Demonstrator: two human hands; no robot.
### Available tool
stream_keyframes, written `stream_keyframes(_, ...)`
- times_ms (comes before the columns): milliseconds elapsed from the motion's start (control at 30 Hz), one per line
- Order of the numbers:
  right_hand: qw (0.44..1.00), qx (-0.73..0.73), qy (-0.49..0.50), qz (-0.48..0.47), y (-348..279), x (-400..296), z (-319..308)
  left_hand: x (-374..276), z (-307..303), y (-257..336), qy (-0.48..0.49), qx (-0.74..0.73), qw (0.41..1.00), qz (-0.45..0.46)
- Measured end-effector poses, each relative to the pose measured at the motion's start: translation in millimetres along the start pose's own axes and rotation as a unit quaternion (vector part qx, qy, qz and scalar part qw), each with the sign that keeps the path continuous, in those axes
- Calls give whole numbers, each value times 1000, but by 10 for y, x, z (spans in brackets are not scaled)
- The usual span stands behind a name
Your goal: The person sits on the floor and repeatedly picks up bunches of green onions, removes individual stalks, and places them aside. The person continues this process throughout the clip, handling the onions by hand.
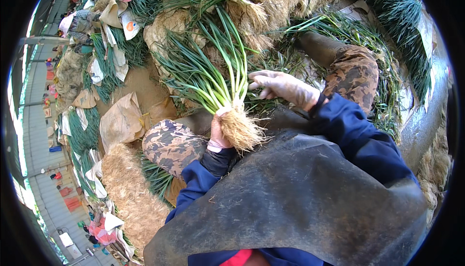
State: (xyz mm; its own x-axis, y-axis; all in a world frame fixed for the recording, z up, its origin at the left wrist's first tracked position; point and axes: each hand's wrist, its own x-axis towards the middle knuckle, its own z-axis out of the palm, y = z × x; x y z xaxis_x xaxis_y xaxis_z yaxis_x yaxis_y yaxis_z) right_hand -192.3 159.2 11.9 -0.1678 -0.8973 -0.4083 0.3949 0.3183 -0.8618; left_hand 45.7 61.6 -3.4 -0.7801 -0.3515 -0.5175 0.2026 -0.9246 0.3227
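My left hand [219, 131] is wrapped around the base of a bunch of green allium plants [227, 81], scallion-like, above my lap. Their pale, fibrous roots [241, 128] hang towards my apron, and the leaves fan away from me. To the right of the stems is my right hand [285, 87] in a thin whitish glove, fingers loosely spread and holding nothing. Its fingertips come close to the outer stems; whether they touch cannot be told. A dark, stained apron [290, 193] covers my lap between my knees in camouflage trousers.
Loose leaf trimmings [385, 81] litter the ground around my right leg. Ahead lies a pile of rooted plants [250, 8]. A long root-covered stack [130, 197] borders my left side, near a tan sack [121, 120]. More wrapped bundles [403, 19] stand at the upper right.
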Motion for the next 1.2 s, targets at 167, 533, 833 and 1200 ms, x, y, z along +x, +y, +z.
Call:
stream_keyframes(167,997,-63,10,-42,92,118,236,62,106,-44,25,2,1000,-18)
stream_keyframes(533,998,-56,-6,-15,-32,-271,194,71,38,-101,16,-9,999,40)
stream_keyframes(833,995,60,59,-54,283,405,93,165,-164,-127,-90,-65,994,-18)
stream_keyframes(1200,995,-55,-69,-54,-332,-506,459,96,81,-135,-26,-1,1000,4)
